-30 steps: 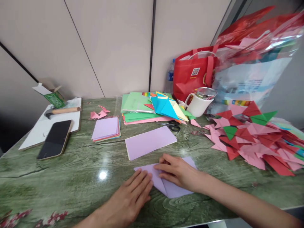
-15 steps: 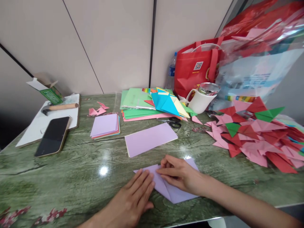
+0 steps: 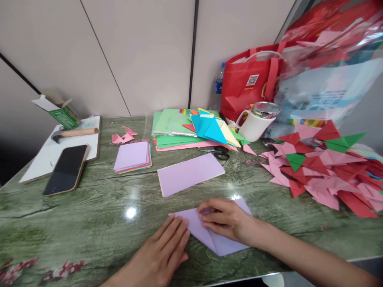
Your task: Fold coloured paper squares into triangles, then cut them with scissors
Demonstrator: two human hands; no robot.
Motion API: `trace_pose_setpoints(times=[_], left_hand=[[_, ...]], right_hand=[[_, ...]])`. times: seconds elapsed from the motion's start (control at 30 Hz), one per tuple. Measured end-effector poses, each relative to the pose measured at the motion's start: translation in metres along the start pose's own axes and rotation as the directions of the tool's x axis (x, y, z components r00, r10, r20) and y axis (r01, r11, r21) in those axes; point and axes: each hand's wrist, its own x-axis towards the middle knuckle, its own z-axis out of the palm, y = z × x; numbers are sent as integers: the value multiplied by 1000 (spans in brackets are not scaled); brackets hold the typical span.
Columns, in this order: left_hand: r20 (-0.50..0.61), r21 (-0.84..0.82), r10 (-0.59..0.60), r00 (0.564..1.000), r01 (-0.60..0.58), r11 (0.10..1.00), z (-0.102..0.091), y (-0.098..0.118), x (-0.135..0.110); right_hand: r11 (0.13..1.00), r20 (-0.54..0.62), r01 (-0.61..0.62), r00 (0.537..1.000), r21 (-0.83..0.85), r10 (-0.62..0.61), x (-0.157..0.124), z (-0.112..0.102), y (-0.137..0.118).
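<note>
A partly folded sheet of purple origami paper [image 3: 226, 243] lies on the table in front of me, one corner turned over into a slanted edge. My left hand [image 3: 163, 247] rests flat, fingers stretched out over the paper's left end. On top of the sheet, my right hand [image 3: 224, 221] has its fingers curled, with thumb and fingertips pressed together at the paper near its upper edge. Part of the fold is hidden under this hand. Just beyond lies a purple paper strip [image 3: 191, 173], and farther left a stack of square paper [image 3: 131, 156].
Scissors [image 3: 220, 152] lie by coloured paper packs [image 3: 173, 127]. Folded red, pink and green pieces [image 3: 323, 167] pile up at right. A white mug [image 3: 254, 125], red bag [image 3: 248, 87] and bottle [image 3: 218, 87] stand behind. A phone [image 3: 67, 169] and hammer [image 3: 74, 133] are at left.
My left hand has slid slightly left along the paper. The right fingers have shifted a little, staying on the sheet. The view has moved slightly.
</note>
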Motion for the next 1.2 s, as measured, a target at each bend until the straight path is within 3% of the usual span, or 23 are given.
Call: trace_pose_setpoints(times=[1.2], left_hand=[[9, -27, -15, 1000, 15, 1000, 0, 4, -4]], right_hand=[[997, 13, -48, 999, -64, 49, -3, 3, 3]])
